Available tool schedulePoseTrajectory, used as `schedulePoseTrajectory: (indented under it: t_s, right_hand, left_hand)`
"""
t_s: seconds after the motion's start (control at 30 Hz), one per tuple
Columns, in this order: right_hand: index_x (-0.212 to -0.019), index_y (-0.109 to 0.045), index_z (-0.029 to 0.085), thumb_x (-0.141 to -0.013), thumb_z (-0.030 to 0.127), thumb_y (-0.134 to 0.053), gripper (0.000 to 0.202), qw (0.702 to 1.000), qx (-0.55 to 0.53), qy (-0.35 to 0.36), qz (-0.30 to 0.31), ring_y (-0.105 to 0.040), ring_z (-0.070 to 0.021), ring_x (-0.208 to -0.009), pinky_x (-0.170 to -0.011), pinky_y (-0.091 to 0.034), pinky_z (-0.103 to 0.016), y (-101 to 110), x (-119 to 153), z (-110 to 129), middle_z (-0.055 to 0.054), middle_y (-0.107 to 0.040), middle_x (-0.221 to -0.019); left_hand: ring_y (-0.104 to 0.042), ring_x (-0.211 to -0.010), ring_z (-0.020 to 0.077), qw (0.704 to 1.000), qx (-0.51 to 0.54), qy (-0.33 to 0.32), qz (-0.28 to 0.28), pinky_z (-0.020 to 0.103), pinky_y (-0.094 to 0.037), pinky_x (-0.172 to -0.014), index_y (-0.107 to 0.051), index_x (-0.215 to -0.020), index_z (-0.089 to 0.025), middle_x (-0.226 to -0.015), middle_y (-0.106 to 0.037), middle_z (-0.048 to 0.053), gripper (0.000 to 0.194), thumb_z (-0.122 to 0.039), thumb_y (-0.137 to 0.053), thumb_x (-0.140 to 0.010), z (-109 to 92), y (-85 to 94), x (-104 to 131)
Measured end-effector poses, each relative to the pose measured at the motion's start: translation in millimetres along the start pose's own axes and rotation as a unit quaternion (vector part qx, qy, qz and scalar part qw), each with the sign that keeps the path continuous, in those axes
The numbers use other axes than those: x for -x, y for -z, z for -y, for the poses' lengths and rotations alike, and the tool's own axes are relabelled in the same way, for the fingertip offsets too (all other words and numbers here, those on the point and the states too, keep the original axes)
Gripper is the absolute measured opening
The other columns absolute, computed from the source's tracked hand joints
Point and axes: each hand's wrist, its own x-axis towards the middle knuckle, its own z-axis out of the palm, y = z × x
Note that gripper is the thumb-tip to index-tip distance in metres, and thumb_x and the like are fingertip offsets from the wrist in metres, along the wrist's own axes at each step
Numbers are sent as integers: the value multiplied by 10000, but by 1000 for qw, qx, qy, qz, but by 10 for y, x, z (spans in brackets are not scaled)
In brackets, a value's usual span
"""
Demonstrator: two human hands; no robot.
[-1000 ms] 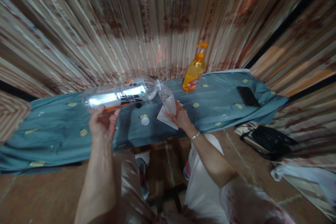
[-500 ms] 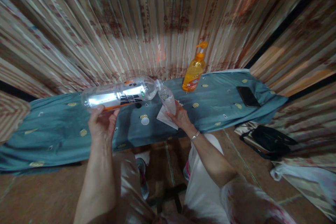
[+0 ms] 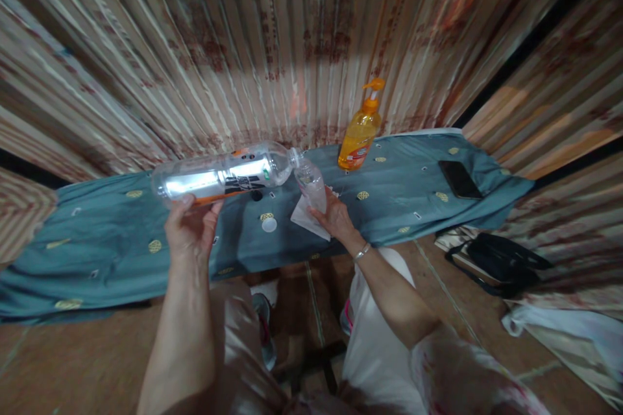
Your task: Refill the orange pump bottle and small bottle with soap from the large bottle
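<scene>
Right grip [image 3: 337, 215] partly hides the small bottle [image 3: 310, 183]; base unclear.

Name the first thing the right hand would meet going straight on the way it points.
Past the small clear bottle it holds, the right hand would probably meet the large bottle first, near its neck; the two bottles' mouths look to be together there, though depth is unclear in this view.

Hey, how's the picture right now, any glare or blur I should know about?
Head view: white glare on the large bottle, held in the left hand; soft detail throughout, fine label print unreadable; dim light under the table; curtain folds fan outward, suggesting wide-angle stretch.
</scene>
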Motion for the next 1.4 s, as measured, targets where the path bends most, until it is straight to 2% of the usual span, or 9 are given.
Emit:
schedulePoseTrajectory:
  t_s: [0.33, 0.5, 0.73, 0.9, 1.2, 1.4]
  right_hand:
    - [-1399, -440, 72, -852, 420, -662, 685, 1000, 12, -18, 9, -654, -327, -1148, -976, -527, -458, 9, -3, 10, -242, -636, -1291]
    - [-1406, -430, 66, -859, 426, -647, 689, 1000, 9, -9, 5, -641, -327, -1170, -987, -518, -476, -3, -1, 3, -244, -630, -1300]
    - [-1421, -436, 139, -848, 406, -668, 673, 1000, -1, -12, -4, -655, -322, -1137, -977, -531, -489, -4, -3, 3, -198, -656, -1269]
    - [-1419, -430, 100, -853, 414, -664, 689, 1000, -4, -20, 5, -651, -331, -1143, -979, -528, -494, 9, -2, 5, -216, -654, -1266]
    - [-1432, -424, 113, -851, 407, -667, 695, 1000, 7, -18, 6, -622, -330, -1198, -1011, -506, -495, 1, 0, 4, -223, -618, -1322]
    - [-1436, -418, 109, -858, 399, -661, 691, 1000, -2, -12, 6, -627, -337, -1190, -1008, -508, -508, 14, -1, 7, -226, -626, -1312]
  left_hand:
    - [-652, -783, 207, 1000, 13, -6, 0, 352, -556, -757, -543, -739, -190, -697, -670, 1, 298, -170, -716, -497, -13, -49, 36]
    - [-647, -758, 209, 1000, 17, 2, -6, 328, -549, -689, -546, -726, -189, -697, -681, 18, 274, -156, -700, -502, -17, -41, 28]
    - [-662, -797, 215, 1000, 8, 1, -6, 333, -564, -716, -584, -784, -190, -755, -712, 23, 277, -176, -684, -526, -18, -47, 34]
    - [-659, -892, 237, 1000, 1, -7, 10, 341, -550, -759, -557, -753, -184, -772, -701, 32, 305, -194, -722, -497, -10, -30, 28]
    - [-664, -906, 243, 1000, 2, -3, 10, 326, -549, -740, -562, -753, -185, -783, -707, 42, 312, -199, -723, -487, -9, -33, 17]
    - [-668, -818, 208, 1000, 5, -15, 12, 316, -569, -718, -590, -775, -188, -774, -711, 17, 336, -199, -734, -472, -3, -32, 11]
